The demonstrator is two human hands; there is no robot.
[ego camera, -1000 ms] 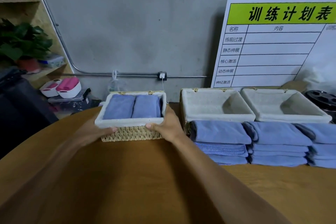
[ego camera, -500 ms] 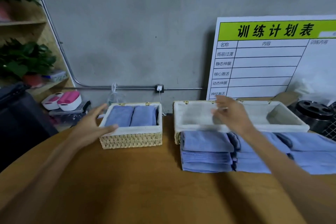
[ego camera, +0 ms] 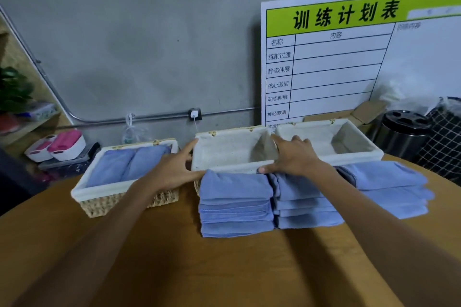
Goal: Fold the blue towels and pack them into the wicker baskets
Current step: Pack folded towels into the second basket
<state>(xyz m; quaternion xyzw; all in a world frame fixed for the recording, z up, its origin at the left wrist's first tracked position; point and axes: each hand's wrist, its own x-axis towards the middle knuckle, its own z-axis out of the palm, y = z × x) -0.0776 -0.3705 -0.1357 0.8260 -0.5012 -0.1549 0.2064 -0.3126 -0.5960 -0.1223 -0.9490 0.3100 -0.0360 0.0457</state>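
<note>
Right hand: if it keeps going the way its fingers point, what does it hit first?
The right hand points up-left across the middle basket; likely its liner first, then the wall. Depth unclear.

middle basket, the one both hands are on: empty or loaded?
Empty. The middle basket shows only bare white lining; the left basket holds two folded towels.
</note>
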